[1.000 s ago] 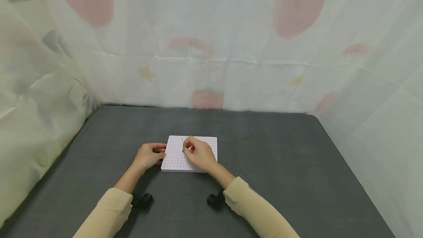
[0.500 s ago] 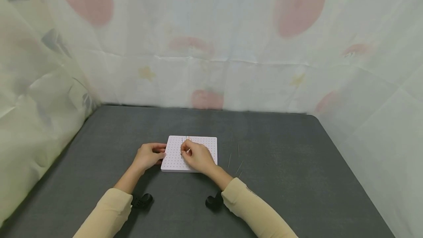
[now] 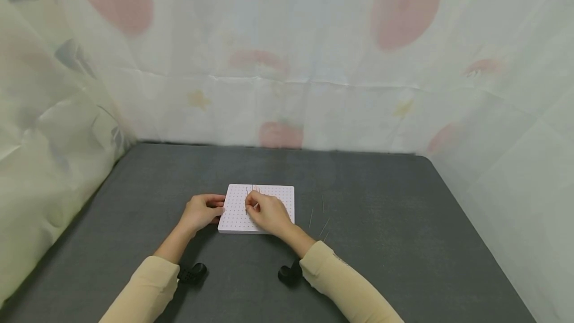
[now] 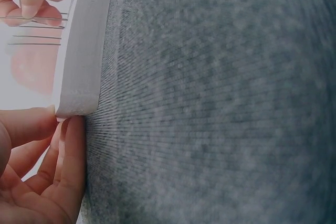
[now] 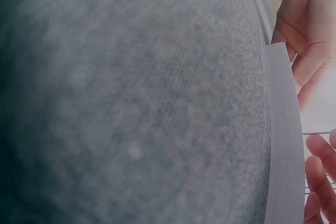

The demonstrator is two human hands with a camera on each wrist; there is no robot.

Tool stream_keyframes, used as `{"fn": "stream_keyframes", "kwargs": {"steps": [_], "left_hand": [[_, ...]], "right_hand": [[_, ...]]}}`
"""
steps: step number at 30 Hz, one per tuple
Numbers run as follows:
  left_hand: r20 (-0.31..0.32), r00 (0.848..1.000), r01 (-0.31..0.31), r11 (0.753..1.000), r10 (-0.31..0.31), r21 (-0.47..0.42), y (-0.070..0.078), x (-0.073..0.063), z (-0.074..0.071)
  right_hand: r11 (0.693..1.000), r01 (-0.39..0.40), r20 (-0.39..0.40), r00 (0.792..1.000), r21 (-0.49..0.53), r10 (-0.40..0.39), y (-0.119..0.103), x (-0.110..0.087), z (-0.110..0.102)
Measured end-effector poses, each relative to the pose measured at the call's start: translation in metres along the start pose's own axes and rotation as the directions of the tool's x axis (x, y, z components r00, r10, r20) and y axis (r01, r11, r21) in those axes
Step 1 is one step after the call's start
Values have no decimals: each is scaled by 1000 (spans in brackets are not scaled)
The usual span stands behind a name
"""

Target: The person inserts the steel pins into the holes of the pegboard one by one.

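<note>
A white board (image 3: 233, 219) dotted with rows of small holes lies flat on the table. My left hand (image 3: 199, 212) holds its left edge, thumb at the top edge and fingers against the side, as the left wrist view shows. Over the middle of the board, my right hand (image 3: 269, 212) pinches a thin metal pin (image 4: 10, 18) between thumb and fingertips. Its lower tip is close to the board's face; whether it sits in a hole I cannot tell. Several other thin pins (image 4: 37, 36) stand upright from the board beside it, partly hidden by the right hand in the head view.
Several loose pins, among them one long pin (image 3: 323, 204) and a slanted pin (image 3: 325, 226), lie right of the board on the dark grey table (image 3: 381, 243). A printed curtain (image 3: 336, 64) hangs behind and along both sides.
My right hand has shifted slightly left and nearer over the board with the pin, then stayed almost still. The left hand and the board have hardly moved.
</note>
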State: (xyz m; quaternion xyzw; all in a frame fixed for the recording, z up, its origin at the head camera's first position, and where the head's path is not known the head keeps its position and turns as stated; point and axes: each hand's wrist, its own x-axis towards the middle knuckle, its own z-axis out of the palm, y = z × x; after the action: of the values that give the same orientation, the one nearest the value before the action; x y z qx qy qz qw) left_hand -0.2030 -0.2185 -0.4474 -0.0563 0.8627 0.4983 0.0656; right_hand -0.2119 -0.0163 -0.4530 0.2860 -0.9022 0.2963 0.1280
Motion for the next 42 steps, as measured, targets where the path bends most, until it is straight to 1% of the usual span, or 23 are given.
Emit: {"fn": "stream_keyframes", "kwargs": {"steps": [5, 12, 18, 22, 27, 36, 37, 42], "left_hand": [[-1, 1000, -4, 1000, 4, 11, 0, -1, 0], [2, 1000, -6, 1000, 6, 11, 0, 0, 0], [-1, 1000, -3, 1000, 3, 16, 0, 0, 0], [0, 1000, 13, 1000, -13, 14, 0, 0, 0], [6, 1000, 24, 1000, -24, 9, 1, 1, 0], [14, 999, 29, 1000, -29, 9, 0, 1, 0], [16, 1000, 21, 1000, -22, 10, 0, 0, 0], [13, 1000, 26, 1000, -26, 10, 0, 0, 0]], "right_hand": [[1000, 0, 11, 1000, -8, 0, 0, -1, 0], [1000, 6, 5, 1000, -18, -5, -1, -1, 0], [1000, -15, 43, 999, -5, 15, -3, 0, -3], [999, -32, 81, 996, -8, 33, -3, -1, -7], [1000, -21, 123, 992, -6, 22, -3, -2, -17], [999, 5, 179, 984, 32, -10, 2, -5, -40], [999, 9, 187, 982, 39, -16, 3, -5, -43], [996, 48, 220, 974, 74, -63, 11, -10, -59]]}}
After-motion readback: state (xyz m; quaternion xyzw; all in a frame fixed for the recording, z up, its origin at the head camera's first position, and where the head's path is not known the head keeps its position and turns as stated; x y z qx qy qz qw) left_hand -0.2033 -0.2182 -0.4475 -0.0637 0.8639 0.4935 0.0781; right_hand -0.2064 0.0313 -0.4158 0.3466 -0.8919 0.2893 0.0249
